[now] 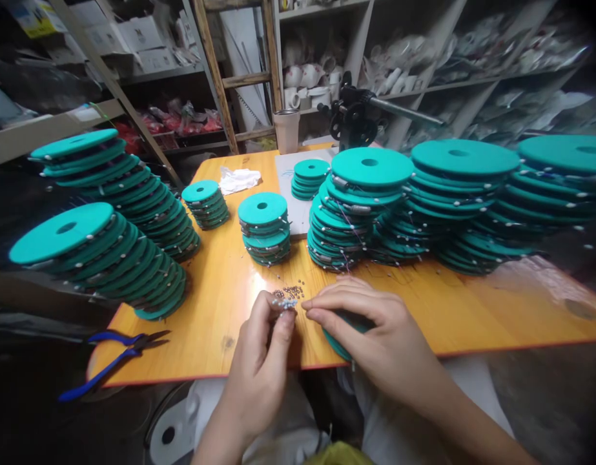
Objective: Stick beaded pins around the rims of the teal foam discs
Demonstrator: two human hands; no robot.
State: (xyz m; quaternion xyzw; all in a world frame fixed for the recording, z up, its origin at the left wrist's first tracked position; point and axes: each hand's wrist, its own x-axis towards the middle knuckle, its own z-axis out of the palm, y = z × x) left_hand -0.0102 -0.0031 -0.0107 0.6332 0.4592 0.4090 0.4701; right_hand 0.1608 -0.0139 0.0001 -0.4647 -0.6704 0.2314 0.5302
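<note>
My left hand (261, 355) is closed, with a small cluster of pale blue beads (284, 303) pinched between thumb and forefinger. Just to its right my right hand (375, 316) makes a pinch, thumb and forefinger meeting by the cluster; whatever the tips hold is too small to make out. Loose brown beads (294, 290) lie on the table beyond the fingertips. Below my right hand, partly covered by it, rests a green disc-shaped spool (337, 342) near the front edge.
Stacks of green spools stand on the left (99, 258) and right (370, 169), with a shorter stack (263, 216) in the middle. Blue-handled pliers (133, 349) lie at the front left edge. Behind are a cup (287, 132), a crumpled tissue (239, 180) and a black clamp-like device (353, 113).
</note>
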